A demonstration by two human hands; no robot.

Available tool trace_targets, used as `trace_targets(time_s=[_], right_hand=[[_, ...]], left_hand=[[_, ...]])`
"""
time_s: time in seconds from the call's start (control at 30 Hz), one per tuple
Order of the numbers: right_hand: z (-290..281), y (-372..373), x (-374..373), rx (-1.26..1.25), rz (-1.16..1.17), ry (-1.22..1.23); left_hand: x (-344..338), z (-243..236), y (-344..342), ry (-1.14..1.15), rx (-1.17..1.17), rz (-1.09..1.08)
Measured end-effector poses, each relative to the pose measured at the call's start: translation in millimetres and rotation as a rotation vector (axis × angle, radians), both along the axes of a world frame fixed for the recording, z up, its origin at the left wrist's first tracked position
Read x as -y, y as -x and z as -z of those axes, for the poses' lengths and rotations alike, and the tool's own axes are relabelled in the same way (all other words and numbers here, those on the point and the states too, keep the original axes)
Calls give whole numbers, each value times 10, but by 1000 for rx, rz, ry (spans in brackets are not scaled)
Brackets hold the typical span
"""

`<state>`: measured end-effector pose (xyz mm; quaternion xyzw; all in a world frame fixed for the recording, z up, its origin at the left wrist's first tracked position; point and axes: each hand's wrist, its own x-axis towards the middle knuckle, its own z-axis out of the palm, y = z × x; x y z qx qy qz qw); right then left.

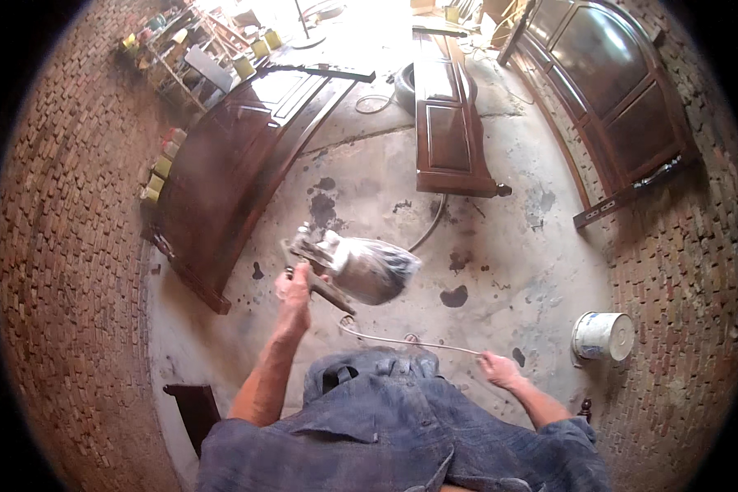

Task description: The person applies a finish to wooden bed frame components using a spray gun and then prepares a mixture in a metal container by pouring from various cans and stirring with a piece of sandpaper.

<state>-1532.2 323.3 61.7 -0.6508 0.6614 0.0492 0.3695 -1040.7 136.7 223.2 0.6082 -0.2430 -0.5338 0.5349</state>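
Observation:
My left hand (293,287) is wrapped round the handle of a spray gun (307,250), held out in front of me over the floor. A cup wrapped in clear plastic (373,269) hangs on the gun's right side, its contents dark and slightly blurred. From the gun's lower end a thin pale hose (410,340) runs to the right. My right hand (500,371) is closed round that hose, low and off to my right. Left of the gun leans a dark brown, glossy wooden bed panel (221,156).
A long brown panel (447,131) lies ahead, near a tyre (405,86). Another arched panel (607,90) leans on the right brick wall (672,271). A white bucket (603,336) lies tipped at right. Cluttered shelves (197,61) stand far left; a dark wooden piece (195,414) is near left.

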Motion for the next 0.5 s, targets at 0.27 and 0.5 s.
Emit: trace_targets(time_s=[0.27,0.5], right_hand=[[745,1008,-415,-442,162,-331],[633,-1311,1322,150,107,-168]], left_hand=[[-266,-297,-858,-46,389,-297],[-254,265,-1321,-39,353,-467]])
